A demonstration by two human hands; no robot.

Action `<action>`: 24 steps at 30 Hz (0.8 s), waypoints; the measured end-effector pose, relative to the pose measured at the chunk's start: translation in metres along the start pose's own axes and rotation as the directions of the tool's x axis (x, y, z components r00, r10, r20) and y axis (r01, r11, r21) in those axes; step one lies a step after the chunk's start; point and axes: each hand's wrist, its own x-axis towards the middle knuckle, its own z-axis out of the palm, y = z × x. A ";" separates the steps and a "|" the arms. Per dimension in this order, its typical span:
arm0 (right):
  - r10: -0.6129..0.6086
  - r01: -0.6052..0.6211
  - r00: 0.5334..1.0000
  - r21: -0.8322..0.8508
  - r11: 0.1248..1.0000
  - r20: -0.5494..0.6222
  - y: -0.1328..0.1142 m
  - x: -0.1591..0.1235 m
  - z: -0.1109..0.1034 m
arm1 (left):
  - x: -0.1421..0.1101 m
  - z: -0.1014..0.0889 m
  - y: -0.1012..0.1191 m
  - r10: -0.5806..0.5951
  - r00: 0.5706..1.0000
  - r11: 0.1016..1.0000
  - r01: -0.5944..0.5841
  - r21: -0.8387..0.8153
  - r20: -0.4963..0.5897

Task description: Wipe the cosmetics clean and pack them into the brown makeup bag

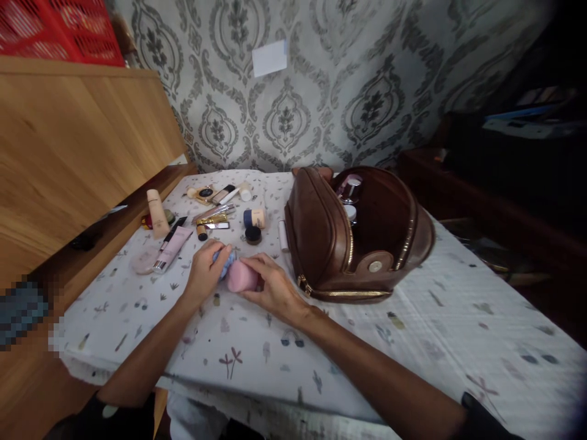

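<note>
My right hand has its fingers closed round a pink makeup sponge above the table's front half. Close beside it, my left hand grips a small blue item, whose kind I cannot make out. The two held items touch or nearly touch. Just beyond my hands lie a small black round jar and a jar with a dark blue lid. To the right stands a brown cosmetic bag, unzipped, with a few containers inside.
Left of my hands lie a pink tube, a beige tube and a pale round item. Several slim cosmetics and a compact lie farther back. A wooden cabinet borders the left; a patterned wall stands behind.
</note>
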 end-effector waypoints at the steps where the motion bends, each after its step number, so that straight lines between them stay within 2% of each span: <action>1: -0.014 0.014 1.000 -0.010 1.000 0.010 0.000 -0.001 0.000 | 0.000 0.000 0.000 -0.005 1.000 1.000 0.005 -0.012 -0.004; 5: -0.051 0.054 0.998 -0.058 0.997 0.046 -0.003 -0.003 0.000 | -0.001 0.000 0.000 -0.052 0.998 0.997 0.051 -0.064 -0.020; 7: -0.055 0.060 0.997 -0.078 0.995 0.062 -0.005 -0.004 0.000 | -0.001 -0.001 0.002 -0.034 0.998 0.997 0.030 -0.067 -0.047; 10: -0.032 0.040 0.997 -0.103 0.994 0.072 -0.007 -0.003 0.000 | -0.001 -0.002 0.009 0.098 0.994 0.994 -0.100 -0.050 -0.053; 15: 0.066 -0.063 0.998 -0.091 0.994 0.022 -0.008 0.000 -0.002 | -0.005 -0.005 0.019 0.306 0.952 0.952 -0.306 -0.006 0.024; 18: 0.139 -0.139 0.990 -0.077 0.987 -0.012 -0.010 0.002 -0.003 | -0.008 -0.005 0.023 0.428 0.902 0.902 -0.430 0.027 0.062; 21: 0.202 -0.204 0.978 -0.031 0.978 -0.052 -0.011 0.002 -0.003 | -0.010 -0.005 0.026 0.555 0.824 0.825 -0.563 0.059 0.112; 24: 0.266 -0.262 0.962 0.058 0.963 -0.066 -0.008 0.003 0.000 | -0.011 -0.005 0.030 0.628 0.759 0.760 -0.646 0.071 0.172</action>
